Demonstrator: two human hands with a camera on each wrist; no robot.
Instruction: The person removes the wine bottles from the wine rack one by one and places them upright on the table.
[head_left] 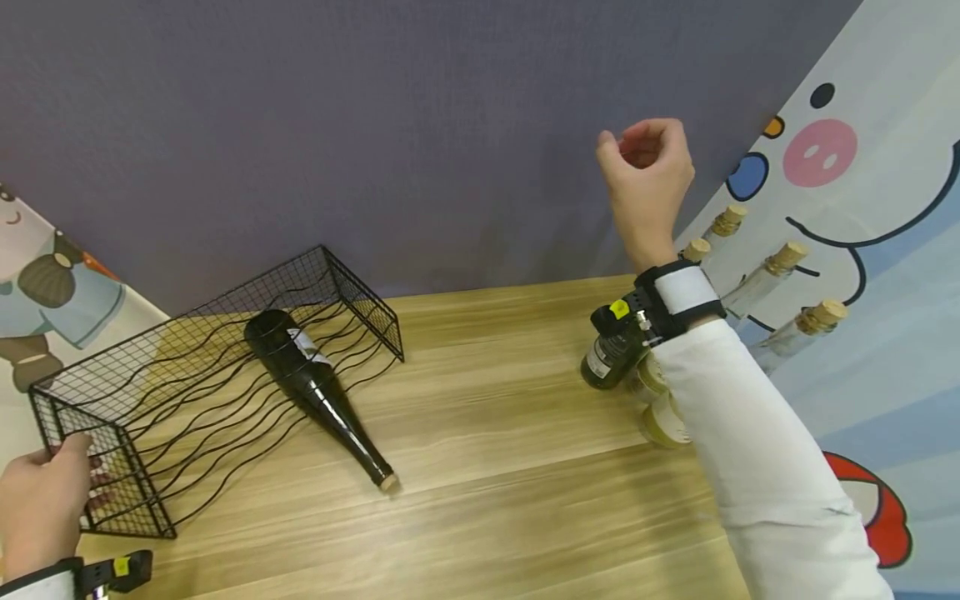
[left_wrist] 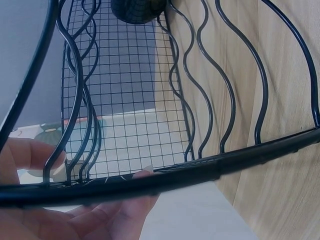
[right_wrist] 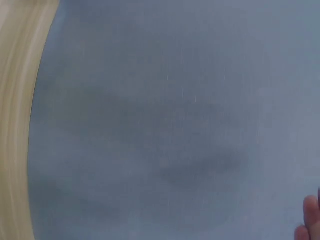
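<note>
A black wire bottle rack (head_left: 365, 304) with wavy rods stands at the left of the wooden table. My left hand (head_left: 47, 500) grips its left end; in the left wrist view its fingers (left_wrist: 35, 152) wrap around the mesh end under a thick black bar. One dark glass wine bottle (head_left: 315, 392) lies across the rods, its corked neck slanting toward the front right. My right hand (head_left: 651, 179) is raised before the grey wall, fingers loosely bent, a gap between thumb and fingertips, holding nothing. Only a few of its fingertips (right_wrist: 311, 212) show in the right wrist view.
Below the right forearm stand a small dark bottle (head_left: 600, 367) and jars with pale labels (head_left: 667, 421). Several cork-topped clear bottles (head_left: 780, 267) stand along the right, partly behind that arm. A grey wall (head_left: 450, 150) backs the table (head_left: 480, 500), with cartoon-printed cloth (head_left: 885, 292) at the sides.
</note>
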